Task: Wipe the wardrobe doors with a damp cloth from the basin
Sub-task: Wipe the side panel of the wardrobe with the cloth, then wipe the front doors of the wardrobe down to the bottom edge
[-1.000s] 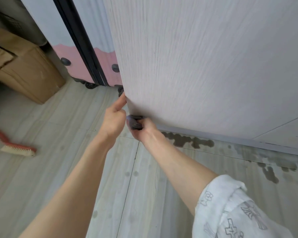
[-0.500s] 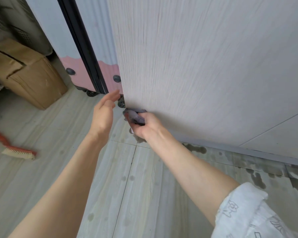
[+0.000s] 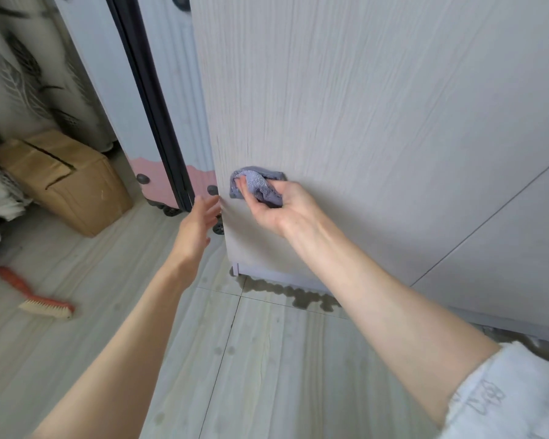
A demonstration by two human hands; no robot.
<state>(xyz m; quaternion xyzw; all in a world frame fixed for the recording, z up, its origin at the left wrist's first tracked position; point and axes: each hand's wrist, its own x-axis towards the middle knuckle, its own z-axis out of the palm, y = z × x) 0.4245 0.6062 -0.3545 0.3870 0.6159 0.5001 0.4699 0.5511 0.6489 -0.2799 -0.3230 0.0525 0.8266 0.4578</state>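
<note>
The right hand (image 3: 276, 202) grips a bunched blue-grey cloth (image 3: 256, 184) and presses it flat against the pale wood-grain door (image 3: 362, 106), low down and near the door's left edge. The fingers curl round the cloth, with folds showing between them. The left hand (image 3: 200, 223) lies at about 8 o'clock from the cloth, fingers straight and loosely spread, holding nothing; its fingertips reach the door's left edge, though whether they touch it cannot be told.

Just behind that edge, at 9 o'clock from the cloth, stands a white and pink panel (image 3: 152, 172) with a black strip and dark round studs, and small wheels show at its foot. Farther out at 9 o'clock a cardboard box (image 3: 61, 179) sits on the floor (image 3: 267, 359). At 7 o'clock, well apart from both hands, a red-handled brush (image 3: 38, 299) lies on the tiles. Dark wet patches (image 3: 298, 296) spread along the floor under the door's bottom rail, at 5 o'clock from the cloth. A white printed sleeve (image 3: 507, 397) covers the right upper arm.
</note>
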